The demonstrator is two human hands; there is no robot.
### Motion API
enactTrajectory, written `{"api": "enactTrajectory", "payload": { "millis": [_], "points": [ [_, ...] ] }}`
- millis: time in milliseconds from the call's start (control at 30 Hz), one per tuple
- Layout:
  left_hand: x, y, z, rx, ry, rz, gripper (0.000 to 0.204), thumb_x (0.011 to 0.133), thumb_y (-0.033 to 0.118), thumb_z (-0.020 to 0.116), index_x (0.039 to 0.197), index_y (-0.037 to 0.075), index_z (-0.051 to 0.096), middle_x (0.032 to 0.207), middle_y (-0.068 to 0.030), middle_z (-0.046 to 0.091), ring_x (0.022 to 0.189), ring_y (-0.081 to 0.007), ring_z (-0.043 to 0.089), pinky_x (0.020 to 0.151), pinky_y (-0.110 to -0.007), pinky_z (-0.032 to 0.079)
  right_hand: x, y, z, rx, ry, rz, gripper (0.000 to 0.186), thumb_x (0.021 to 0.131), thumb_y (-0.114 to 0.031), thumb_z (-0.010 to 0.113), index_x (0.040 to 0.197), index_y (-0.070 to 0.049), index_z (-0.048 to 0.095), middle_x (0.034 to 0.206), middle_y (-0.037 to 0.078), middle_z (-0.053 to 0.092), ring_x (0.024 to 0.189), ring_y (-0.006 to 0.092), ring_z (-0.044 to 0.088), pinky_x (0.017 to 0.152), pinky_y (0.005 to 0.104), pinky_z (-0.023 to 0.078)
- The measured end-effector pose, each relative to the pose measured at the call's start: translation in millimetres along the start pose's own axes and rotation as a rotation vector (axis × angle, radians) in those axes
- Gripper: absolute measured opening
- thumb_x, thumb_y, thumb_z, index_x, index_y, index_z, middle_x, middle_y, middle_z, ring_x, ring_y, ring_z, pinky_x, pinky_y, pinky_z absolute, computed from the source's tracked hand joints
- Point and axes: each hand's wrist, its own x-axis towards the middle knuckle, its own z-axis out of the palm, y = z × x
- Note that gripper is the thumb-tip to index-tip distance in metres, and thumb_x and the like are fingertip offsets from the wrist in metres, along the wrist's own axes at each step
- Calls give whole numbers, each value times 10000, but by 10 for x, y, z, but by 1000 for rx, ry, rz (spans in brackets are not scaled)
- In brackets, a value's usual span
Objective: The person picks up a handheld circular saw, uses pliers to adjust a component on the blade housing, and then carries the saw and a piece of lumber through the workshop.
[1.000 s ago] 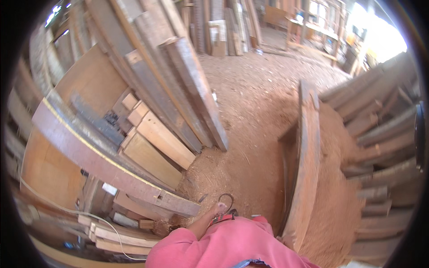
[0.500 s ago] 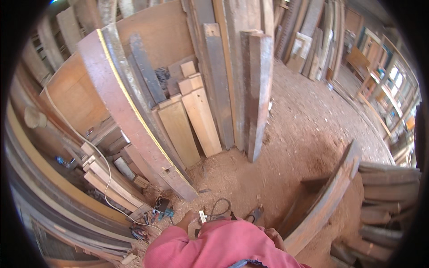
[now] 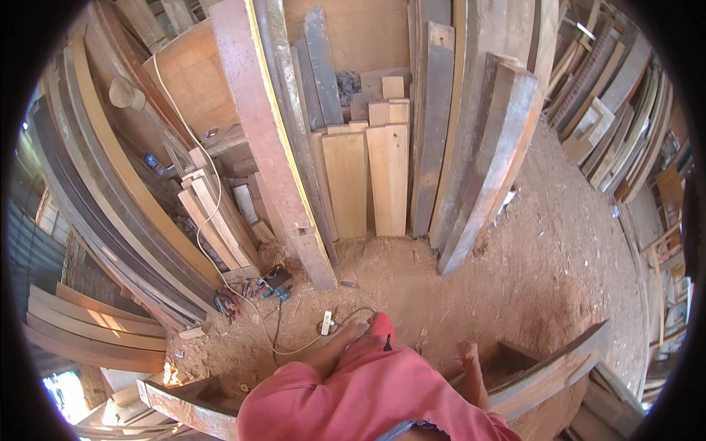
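My left hand (image 3: 356,330) is low over the dirt floor, just right of a white power strip (image 3: 326,323) and beside a red piece of cloth (image 3: 380,324). Its fingers are too small and partly hidden to read. A dark cord loops close to that hand. My right hand (image 3: 468,354) is raised beside the wooden beam (image 3: 548,375) at right; its fingers look apart and I see nothing in them. A teal power tool (image 3: 277,289) lies on the floor farther left, near the foot of a leaning reddish plank (image 3: 268,132).
Short pale boards (image 3: 346,180) lean upright against a plywood panel ahead. A thick grey timber post (image 3: 493,162) stands to their right. Long curved-looking planks (image 3: 140,169) line the left side. A pale cable (image 3: 213,213) runs down to the floor. Another beam (image 3: 187,409) lies lower left.
The view has turned left, so the scene has shifted rightward and the lower-left beam shows. My left hand has moved from left of the power strip to its right. My right hand has come farther out.
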Motion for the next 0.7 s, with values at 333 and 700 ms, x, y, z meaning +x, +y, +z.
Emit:
{"api": "enactTrajectory", "payload": {
  "millis": [333,700],
  "points": [
    [-258,-253,-249,68,-47,-92,276,840,299,623,907,46,713,867,-157,695,779,-274,664,685,-415,508,877,-276,634,-612,-417,-646,125,697,-263,695,780,-169,693,768,20,670,772,246,676,633,395,537],
    [1163,339,-670,6,108,19,371,867,329,638,1018,-10,618,861,-165,665,761,-241,634,678,-394,519,1539,-989,23,-1461,-714,-542,183,754,-253,637,760,-73,670,762,56,665,677,229,654,580,354,500]
  ]
}}
